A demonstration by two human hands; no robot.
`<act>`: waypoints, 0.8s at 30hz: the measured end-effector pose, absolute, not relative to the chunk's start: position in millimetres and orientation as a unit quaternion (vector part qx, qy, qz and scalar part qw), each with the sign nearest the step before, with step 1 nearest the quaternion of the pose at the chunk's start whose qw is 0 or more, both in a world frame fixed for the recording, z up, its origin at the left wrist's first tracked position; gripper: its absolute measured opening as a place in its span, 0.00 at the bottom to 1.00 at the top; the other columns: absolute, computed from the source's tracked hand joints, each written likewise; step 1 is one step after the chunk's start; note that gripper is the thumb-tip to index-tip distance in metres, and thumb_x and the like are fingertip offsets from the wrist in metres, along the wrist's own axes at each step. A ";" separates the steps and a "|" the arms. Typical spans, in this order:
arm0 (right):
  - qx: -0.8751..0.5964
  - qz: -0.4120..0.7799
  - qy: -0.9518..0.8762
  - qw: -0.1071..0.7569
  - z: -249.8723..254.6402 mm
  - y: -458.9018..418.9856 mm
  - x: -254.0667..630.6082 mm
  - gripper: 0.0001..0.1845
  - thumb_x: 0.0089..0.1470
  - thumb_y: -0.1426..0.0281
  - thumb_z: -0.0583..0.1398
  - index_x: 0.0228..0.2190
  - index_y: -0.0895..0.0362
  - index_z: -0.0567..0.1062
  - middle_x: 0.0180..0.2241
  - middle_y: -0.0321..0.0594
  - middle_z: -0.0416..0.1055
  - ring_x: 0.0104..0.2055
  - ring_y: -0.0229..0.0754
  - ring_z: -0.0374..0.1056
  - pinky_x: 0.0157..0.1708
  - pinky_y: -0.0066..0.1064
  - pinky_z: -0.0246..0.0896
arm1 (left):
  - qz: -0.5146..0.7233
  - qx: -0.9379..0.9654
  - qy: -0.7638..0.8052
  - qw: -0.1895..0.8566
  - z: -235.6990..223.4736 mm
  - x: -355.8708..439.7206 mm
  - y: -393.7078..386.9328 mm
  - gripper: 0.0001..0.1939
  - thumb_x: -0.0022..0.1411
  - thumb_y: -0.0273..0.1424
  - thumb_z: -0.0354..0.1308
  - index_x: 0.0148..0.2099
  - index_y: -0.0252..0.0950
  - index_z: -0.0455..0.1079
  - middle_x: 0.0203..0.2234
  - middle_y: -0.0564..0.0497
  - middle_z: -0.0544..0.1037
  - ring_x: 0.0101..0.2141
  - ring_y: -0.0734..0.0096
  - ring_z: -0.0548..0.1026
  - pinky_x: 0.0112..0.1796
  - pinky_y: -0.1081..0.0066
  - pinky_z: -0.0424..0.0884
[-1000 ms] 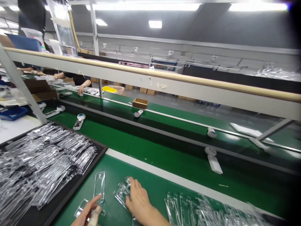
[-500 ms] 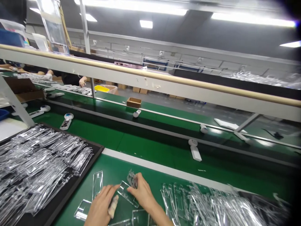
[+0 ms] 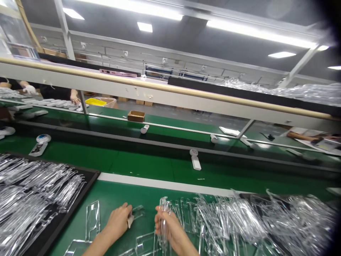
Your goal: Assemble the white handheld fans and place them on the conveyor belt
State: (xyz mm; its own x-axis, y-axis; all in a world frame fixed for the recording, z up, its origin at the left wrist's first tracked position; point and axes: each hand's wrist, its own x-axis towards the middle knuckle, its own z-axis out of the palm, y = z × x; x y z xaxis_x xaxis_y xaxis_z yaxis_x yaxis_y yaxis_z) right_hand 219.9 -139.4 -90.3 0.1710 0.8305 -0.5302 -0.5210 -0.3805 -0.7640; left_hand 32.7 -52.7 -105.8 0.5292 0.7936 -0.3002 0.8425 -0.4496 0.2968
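On the head cam, the left hand (image 3: pixel 118 221) sits low in the middle of the frame, fingers pressed together, pinching what looks like a small white cloth (image 3: pixel 130 221), though it's hard to tell from this angle. The right hand (image 3: pixel 169 227) just beside it is curled around a clear plastic case (image 3: pixel 163 220) held upright, next to a big heap of cases (image 3: pixel 234 220) on the green bench (image 3: pixel 114 195), with more piled in a black tray (image 3: pixel 71 217) at lower left.

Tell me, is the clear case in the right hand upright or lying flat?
Upright: the clear plastic case stands on end, gripped in the right hand.
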 end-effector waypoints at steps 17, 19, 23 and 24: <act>-0.552 0.590 -0.028 0.589 -99.2 -181.8 227.9 0.33 0.26 0.55 0.71 0.34 0.58 0.70 0.27 0.38 0.73 0.29 0.41 0.70 0.30 0.31 0.65 | 0.148 0.728 0.399 0.537 -84.1 81.0 -144.8 0.25 0.55 0.37 0.52 0.55 0.36 0.64 0.55 0.42 0.67 0.49 0.63 0.70 0.40 0.72 0.69; -0.588 0.564 -0.042 0.578 -103.0 -196.8 241.5 0.31 0.29 0.55 0.70 0.34 0.58 0.70 0.26 0.38 0.73 0.28 0.40 0.69 0.28 0.31 0.64 | 0.114 0.746 0.447 0.481 -85.7 80.8 -143.4 0.16 0.60 0.38 0.46 0.46 0.38 0.67 0.40 0.45 0.76 0.36 0.66 0.75 0.36 0.70 0.69; -0.675 0.492 -0.080 0.544 -124.8 -220.0 248.3 0.26 0.26 0.62 0.70 0.30 0.56 0.69 0.15 0.28 0.65 0.17 0.35 0.59 0.18 0.26 0.53 | -0.088 0.794 0.483 0.358 -93.0 86.4 -143.3 0.14 0.62 0.33 0.42 0.45 0.37 0.65 0.32 0.45 0.79 0.35 0.55 0.77 0.37 0.62 0.68; -0.690 0.479 -0.087 0.536 -131.4 -222.7 245.8 0.25 0.24 0.64 0.70 0.28 0.56 0.68 0.13 0.27 0.63 0.16 0.34 0.57 0.16 0.25 0.50 | -0.119 0.802 0.474 0.343 -96.3 89.0 -144.5 0.15 0.62 0.32 0.42 0.47 0.35 0.64 0.34 0.43 0.79 0.37 0.52 0.77 0.37 0.59 0.67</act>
State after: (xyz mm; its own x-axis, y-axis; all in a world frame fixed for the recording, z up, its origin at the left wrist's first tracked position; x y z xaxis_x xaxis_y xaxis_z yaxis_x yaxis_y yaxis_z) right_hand 245.8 -222.7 -131.4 0.5267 0.6328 -0.5675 -0.3929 -0.4108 -0.8227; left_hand 89.0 -144.5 -96.3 0.5222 0.6785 -0.5167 0.8422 -0.3147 0.4379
